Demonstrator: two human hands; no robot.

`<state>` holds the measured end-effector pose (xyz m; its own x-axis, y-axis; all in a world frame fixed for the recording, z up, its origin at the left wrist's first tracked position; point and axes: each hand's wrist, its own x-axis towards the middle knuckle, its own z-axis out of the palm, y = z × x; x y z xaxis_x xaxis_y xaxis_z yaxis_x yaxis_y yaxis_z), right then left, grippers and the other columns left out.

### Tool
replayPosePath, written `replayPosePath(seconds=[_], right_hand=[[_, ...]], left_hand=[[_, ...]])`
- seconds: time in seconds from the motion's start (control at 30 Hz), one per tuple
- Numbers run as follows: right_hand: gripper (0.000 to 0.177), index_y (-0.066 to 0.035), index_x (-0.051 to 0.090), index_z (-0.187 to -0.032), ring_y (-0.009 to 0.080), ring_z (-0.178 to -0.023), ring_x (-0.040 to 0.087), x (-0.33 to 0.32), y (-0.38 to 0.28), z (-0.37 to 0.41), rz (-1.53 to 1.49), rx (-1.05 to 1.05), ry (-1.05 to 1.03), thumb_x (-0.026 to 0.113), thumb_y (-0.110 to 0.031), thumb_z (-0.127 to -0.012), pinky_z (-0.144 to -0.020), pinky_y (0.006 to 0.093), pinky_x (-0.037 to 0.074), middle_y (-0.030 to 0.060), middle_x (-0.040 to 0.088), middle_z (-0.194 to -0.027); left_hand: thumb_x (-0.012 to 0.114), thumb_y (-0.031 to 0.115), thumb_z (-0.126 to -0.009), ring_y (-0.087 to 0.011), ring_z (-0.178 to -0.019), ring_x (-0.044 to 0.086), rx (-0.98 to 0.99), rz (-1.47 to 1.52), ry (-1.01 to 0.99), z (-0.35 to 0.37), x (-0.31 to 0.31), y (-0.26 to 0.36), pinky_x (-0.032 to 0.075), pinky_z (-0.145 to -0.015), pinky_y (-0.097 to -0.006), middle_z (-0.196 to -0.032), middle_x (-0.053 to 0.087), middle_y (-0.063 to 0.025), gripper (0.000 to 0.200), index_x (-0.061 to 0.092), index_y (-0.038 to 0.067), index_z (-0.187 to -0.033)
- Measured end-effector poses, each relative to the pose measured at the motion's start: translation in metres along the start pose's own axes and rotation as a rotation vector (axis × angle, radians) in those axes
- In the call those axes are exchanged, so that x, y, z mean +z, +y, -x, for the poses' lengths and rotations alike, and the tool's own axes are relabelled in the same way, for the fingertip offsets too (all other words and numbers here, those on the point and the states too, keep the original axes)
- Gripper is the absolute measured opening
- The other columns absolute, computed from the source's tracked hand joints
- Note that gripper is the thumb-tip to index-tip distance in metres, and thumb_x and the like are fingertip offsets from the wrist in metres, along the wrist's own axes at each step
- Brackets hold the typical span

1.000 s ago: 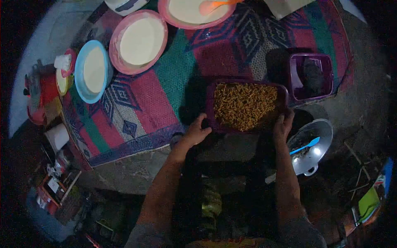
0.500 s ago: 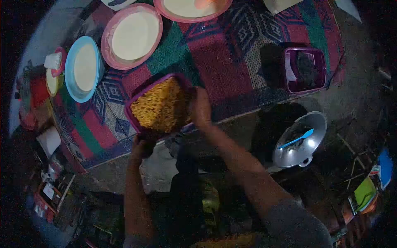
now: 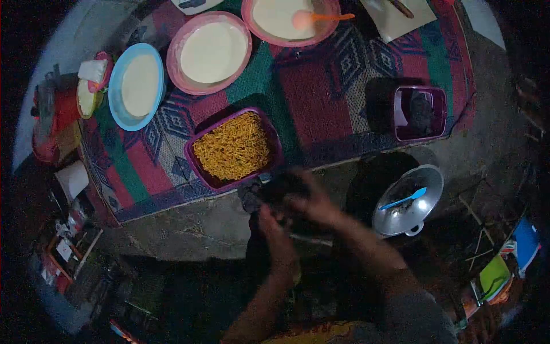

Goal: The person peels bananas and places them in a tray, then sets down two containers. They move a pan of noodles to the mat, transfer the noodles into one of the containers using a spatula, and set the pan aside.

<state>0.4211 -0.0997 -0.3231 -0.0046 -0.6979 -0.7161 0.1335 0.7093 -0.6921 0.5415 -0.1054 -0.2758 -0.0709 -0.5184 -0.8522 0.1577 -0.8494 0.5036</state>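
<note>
A purple plastic tub [image 3: 276,148] filled with fried noodles [image 3: 234,146] sits near the front edge of the patterned mat. Just in front of it, off the mat's edge, my left hand [image 3: 275,222] and my right hand [image 3: 312,202] are close together, apart from the tub. A dark patch lies between and above them; I cannot make out whether it is shadow or something held. Motion blur and dim light smear the fingers of both hands.
Pink basins [image 3: 184,80] and a blue basin [image 3: 114,97] hold pale liquid; an orange ladle [image 3: 326,17] rests in one pink basin. A second purple tub [image 3: 421,137] stands at right. Below it is a metal wok [image 3: 427,183] with a blue spatula [image 3: 404,199].
Both hands have let go of the tub of noodles, which now rests on the mat. They have drawn back toward me and come together. The view has shifted slightly.
</note>
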Motion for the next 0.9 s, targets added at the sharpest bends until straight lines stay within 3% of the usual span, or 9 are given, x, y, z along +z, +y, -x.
replayPosePath(seconds=[0.07,0.13,0.23,0.33,0.47,0.63,0.67,0.77,0.9], right_hand=[[0.057,-0.009,0.029,-0.123,0.0267,-0.11,0.04,-0.052,-0.043,-0.029,0.033,0.051,0.215,0.059,-0.018,-0.075,-0.093,0.0366,0.033,0.0163,0.037,-0.12],[0.059,-0.009,0.027,-0.124,0.0284,-0.105,0.045,-0.126,-0.018,-0.114,0.451,-0.382,0.354,0.058,-0.016,-0.074,-0.089,0.0384,0.037,0.017,0.045,-0.113],[0.07,-0.012,0.029,-0.126,0.0328,-0.115,0.033,-0.19,-0.044,-0.218,1.042,-0.284,0.447,0.065,-0.027,-0.068,-0.094,0.046,0.028,0.0154,0.035,-0.125],[0.072,-0.012,0.028,-0.126,0.0309,-0.121,0.023,-0.176,0.041,-0.256,1.327,-0.317,0.611,0.065,-0.027,-0.066,-0.096,0.0504,0.021,0.013,0.029,-0.13],[0.049,-0.009,0.028,-0.127,0.0315,-0.117,0.03,-0.157,0.165,-0.155,1.53,-0.37,0.11,0.043,-0.02,-0.081,-0.098,0.0438,0.021,0.0157,0.027,-0.13],[0.04,-0.002,0.04,-0.117,0.0266,-0.108,0.043,-0.198,0.071,-0.118,1.094,-0.063,0.162,0.045,-0.013,-0.079,-0.092,0.0361,0.032,0.0158,0.043,-0.117],[0.035,0.0,0.046,-0.112,0.026,-0.103,0.047,-0.212,0.054,-0.125,0.914,-0.076,0.273,0.044,-0.01,-0.078,-0.089,0.0344,0.035,0.0164,0.049,-0.111],[0.031,-0.001,0.045,-0.111,0.0302,-0.095,0.048,-0.26,0.005,-0.195,1.229,-0.412,0.182,0.032,-0.007,-0.084,-0.085,0.0381,0.037,0.0173,0.048,-0.109],[0.041,-0.003,0.034,-0.121,0.0286,-0.117,0.029,-0.205,0.175,-0.191,0.828,-0.214,0.532,0.037,-0.017,-0.083,-0.094,0.0392,0.029,0.015,0.031,-0.125]], left_hand=[[0.035,0.045,-0.085,-0.0262,-0.112,0.032,-0.009,-0.036,0.103,0.034,0.014,-0.025,0.026,-0.095,-0.0401,-0.121,0.031,-0.0121,0.053,0.026,0.01,-0.124],[0.039,0.039,-0.086,-0.0257,-0.111,0.034,-0.151,-0.162,-0.14,0.066,0.013,-0.057,0.031,-0.091,-0.0387,-0.12,0.032,-0.0111,0.046,0.031,0.01,-0.12],[0.042,0.035,-0.086,-0.0252,-0.109,0.037,-0.235,-0.335,-0.333,0.059,0.004,-0.071,0.035,-0.088,-0.0372,-0.118,0.034,-0.0108,0.039,0.037,0.009,-0.115],[0.044,0.032,-0.086,-0.0251,-0.107,0.04,-0.162,-0.514,-0.354,0.05,0.007,-0.06,0.037,-0.085,-0.0362,-0.115,0.038,-0.0115,0.035,0.041,0.008,-0.112],[0.045,0.031,-0.085,-0.025,-0.105,0.042,-0.16,-0.651,-0.382,0.05,0.02,-0.044,0.037,-0.085,-0.0354,-0.114,0.04,-0.013,0.036,0.042,0.007,-0.112],[0.045,0.029,-0.085,-0.0244,-0.105,0.042,-0.252,-0.734,-0.497,0.048,0.03,-0.032,0.038,-0.084,-0.0354,-0.113,0.04,-0.0123,0.035,0.042,0.006,-0.112],[0.045,0.028,-0.085,-0.0239,-0.105,0.042,-0.258,-0.677,-0.497,0.048,0.029,-0.035,0.039,-0.083,-0.0352,-0.113,0.041,-0.0123,0.035,0.042,0.006,-0.112],[0.045,0.027,-0.086,-0.023,-0.105,0.042,-0.248,-0.385,-0.386,0.055,0.008,-0.065,0.04,-0.082,-0.0356,-0.112,0.041,-0.0127,0.034,0.042,0.006,-0.112],[0.046,0.027,-0.085,-0.0223,-0.103,0.043,-0.209,-0.266,-0.391,0.052,0.019,-0.049,0.04,-0.082,-0.0355,-0.11,0.042,-0.0134,0.033,0.042,0.006,-0.112]])
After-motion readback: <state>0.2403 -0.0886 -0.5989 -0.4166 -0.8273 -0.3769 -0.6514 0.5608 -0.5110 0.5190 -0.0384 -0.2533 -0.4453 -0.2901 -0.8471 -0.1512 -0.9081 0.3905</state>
